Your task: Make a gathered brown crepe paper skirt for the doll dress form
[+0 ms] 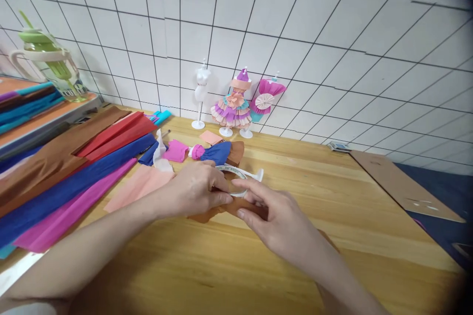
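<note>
Over the middle of the table, my left hand (195, 188) and my right hand (276, 212) pinch a strip of brown crepe paper (237, 204) between them. The left thumb and fingers press on its left part; the right thumb lies under it with the fingers above. More of the brown paper hangs below the left hand, and a length shows beyond my right forearm. Just behind my fingers lies a ring-shaped tape roll (242, 173), partly hidden. Farther back lies a small paper dress with a pink top (196, 152), a blue skirt (218, 153) and a brown hem (235, 152).
Brown (55, 157), red (118, 133), blue and magenta crepe paper lies at left, near a green-lidded bottle (48, 61). Against the tiled wall stand a bare white mini mannequin (201, 91) and two dressed ones (232, 106). A brown board (402, 187) lies at right.
</note>
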The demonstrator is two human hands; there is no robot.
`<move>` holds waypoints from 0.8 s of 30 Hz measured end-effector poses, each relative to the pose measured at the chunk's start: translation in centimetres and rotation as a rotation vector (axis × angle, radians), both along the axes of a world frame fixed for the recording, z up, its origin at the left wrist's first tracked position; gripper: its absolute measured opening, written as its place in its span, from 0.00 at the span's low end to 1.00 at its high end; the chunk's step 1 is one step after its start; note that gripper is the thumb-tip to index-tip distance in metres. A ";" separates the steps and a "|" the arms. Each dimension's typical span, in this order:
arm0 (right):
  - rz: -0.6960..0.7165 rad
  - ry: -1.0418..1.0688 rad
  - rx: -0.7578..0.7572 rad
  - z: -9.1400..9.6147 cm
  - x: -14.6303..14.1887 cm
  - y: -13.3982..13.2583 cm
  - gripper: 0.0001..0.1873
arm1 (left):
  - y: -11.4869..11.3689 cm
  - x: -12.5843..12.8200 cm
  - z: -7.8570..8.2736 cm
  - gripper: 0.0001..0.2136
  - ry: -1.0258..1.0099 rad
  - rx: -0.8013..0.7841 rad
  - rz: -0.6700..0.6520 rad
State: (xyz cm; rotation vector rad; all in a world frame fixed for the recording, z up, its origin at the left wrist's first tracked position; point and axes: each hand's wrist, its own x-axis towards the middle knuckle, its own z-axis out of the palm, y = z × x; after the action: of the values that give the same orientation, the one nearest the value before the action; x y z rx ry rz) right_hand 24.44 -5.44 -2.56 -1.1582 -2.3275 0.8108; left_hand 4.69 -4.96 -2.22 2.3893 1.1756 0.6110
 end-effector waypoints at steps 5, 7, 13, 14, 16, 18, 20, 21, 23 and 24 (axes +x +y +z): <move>-0.118 -0.152 0.159 -0.8 -0.2 -0.1 0.23 | -0.9 1.0 -0.5 0.14 0.044 0.223 0.047; -0.156 -0.185 0.224 -1.1 -0.4 -0.2 0.27 | -1.3 1.3 -0.6 0.15 0.055 0.310 0.060; -0.168 -0.121 0.279 -1.2 -0.7 -0.3 0.32 | -1.4 1.5 -0.6 0.16 0.074 0.482 0.085; -0.163 -0.104 0.249 -1.2 -0.8 -0.4 0.32 | -1.3 1.5 -0.7 0.15 0.084 0.497 0.097; -0.165 -0.084 0.209 -1.1 -0.8 -0.3 0.33 | -1.2 1.5 -1.0 0.14 0.108 0.518 0.118; -0.185 -0.095 0.225 -1.2 -0.8 -0.3 0.32 | -1.2 1.5 -1.3 0.13 0.134 0.518 0.126; -0.212 -0.131 0.272 -1.3 -0.7 -0.2 0.32 | -1.1 1.4 -1.6 0.14 0.149 0.533 0.140; -0.222 -0.151 0.294 -1.4 -0.6 -0.1 0.32 | -1.0 1.3 -1.6 0.15 0.152 0.540 0.158; -0.244 -0.161 0.322 -1.5 -0.5 -0.1 0.30 | -0.8 1.1 -1.5 0.15 0.129 0.529 0.187; -0.253 -0.141 0.330 -1.4 -0.5 -0.1 0.29 | -0.7 1.0 -1.4 0.15 0.099 0.504 0.190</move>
State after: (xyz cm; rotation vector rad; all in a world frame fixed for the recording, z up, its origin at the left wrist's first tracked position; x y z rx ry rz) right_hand 23.96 -5.53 -4.00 -1.3552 -2.2503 0.2518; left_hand 5.65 -5.65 -3.61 2.7626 1.4409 0.9559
